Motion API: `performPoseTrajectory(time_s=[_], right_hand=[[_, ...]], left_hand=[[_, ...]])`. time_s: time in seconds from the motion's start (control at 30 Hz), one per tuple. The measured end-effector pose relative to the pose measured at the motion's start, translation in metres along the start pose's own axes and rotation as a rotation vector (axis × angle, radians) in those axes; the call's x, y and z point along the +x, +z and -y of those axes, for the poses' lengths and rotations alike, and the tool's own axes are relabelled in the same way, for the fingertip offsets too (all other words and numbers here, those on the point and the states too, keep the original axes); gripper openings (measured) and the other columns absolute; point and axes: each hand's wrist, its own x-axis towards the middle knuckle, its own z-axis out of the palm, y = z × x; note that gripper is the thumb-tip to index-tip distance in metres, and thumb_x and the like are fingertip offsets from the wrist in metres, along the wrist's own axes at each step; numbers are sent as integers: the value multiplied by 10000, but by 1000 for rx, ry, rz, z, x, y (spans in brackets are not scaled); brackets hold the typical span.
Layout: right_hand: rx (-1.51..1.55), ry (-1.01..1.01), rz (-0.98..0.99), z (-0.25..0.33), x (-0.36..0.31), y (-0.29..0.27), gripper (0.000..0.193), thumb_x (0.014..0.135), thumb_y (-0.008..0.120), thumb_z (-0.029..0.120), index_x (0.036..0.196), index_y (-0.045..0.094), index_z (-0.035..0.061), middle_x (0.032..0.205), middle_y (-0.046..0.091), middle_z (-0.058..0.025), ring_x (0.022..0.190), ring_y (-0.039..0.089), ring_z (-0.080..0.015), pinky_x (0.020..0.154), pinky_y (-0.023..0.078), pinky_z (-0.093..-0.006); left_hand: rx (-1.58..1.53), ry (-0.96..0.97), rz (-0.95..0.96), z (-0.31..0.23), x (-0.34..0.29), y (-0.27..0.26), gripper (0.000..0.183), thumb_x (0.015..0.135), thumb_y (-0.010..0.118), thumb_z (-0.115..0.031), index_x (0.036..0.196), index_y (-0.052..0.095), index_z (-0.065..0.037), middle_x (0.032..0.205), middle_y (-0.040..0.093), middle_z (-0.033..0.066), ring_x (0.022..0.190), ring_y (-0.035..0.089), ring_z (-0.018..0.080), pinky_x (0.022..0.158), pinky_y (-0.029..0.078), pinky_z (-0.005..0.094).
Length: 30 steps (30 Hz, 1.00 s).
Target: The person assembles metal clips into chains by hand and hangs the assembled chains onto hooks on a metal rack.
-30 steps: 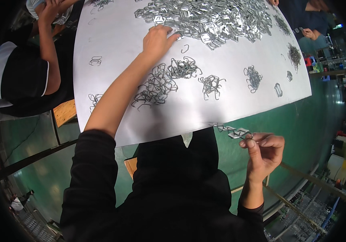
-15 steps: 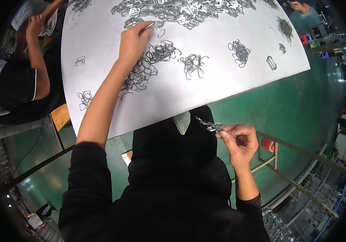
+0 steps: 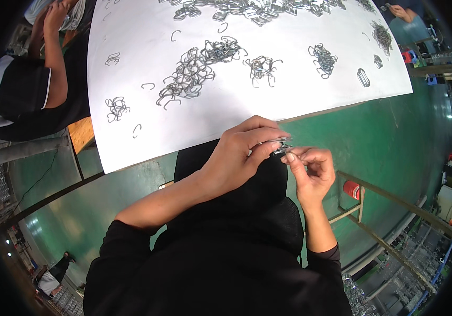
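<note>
Over my lap, just off the table's near edge, my two hands meet fingertip to fingertip. My left hand point(image 3: 243, 149) has come in from the left and pinches what looks like a flat metal buckle, partly covered by its fingers. Thumb and forefinger of my right hand point(image 3: 313, 169) grip a small cluster of metal buckles and wire hooks point(image 3: 279, 151), which touches the left hand's piece. Whether the pieces are joined I cannot tell. Beyond the hands, a long pile of bent wire hooks point(image 3: 188, 75) lies on the white table point(image 3: 226, 116).
A heap of flat metal buckles point(image 3: 260, 9) covers the far side. Smaller piles of hooks point(image 3: 262, 68), point(image 3: 116, 109) and mixed pieces point(image 3: 323, 60) lie apart, with a buckle point(image 3: 363, 78) at right. A co-worker's arm point(image 3: 56, 63) is at the left. A metal frame point(image 3: 360, 203) stands right.
My left hand has drawn back from the edge of the buckle heap to my right hand, carrying its piece. The right hand has stayed nearly in place. The table sits slightly differently in view.
</note>
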Motion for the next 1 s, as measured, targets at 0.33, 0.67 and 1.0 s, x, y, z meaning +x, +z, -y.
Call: performPoseTrajectory(time_s=[0.33, 0.67, 1.0], right_hand=[[-26, -4, 17, 5, -4, 8, 199, 795, 619, -105, 823, 461, 13, 805, 634, -142, 703, 632, -157, 626, 530, -259], [3, 4, 32, 5, 1, 18, 179, 793, 624, -98, 829, 480, 2, 817, 640, -142, 718, 633, -147, 630, 529, -251], [-278, 145, -7, 9, 24, 6, 120, 824, 662, 72, 851, 564, 7, 825, 638, -72, 732, 605, -114, 629, 494, -235]], left_hand=[[27, 15, -144, -2, -8, 1, 209, 814, 640, -56, 1019, 651, -15, 771, 631, 62, 612, 587, 121, 552, 465, 243], [83, 113, -113, 2, -6, -7, 290, 847, 569, 4, 1128, 624, -36, 854, 581, 58, 618, 555, 95, 527, 448, 229], [78, 162, -93, 19, -19, -9, 267, 854, 585, -9, 1112, 634, -59, 836, 542, 51, 659, 510, 119, 598, 437, 250]])
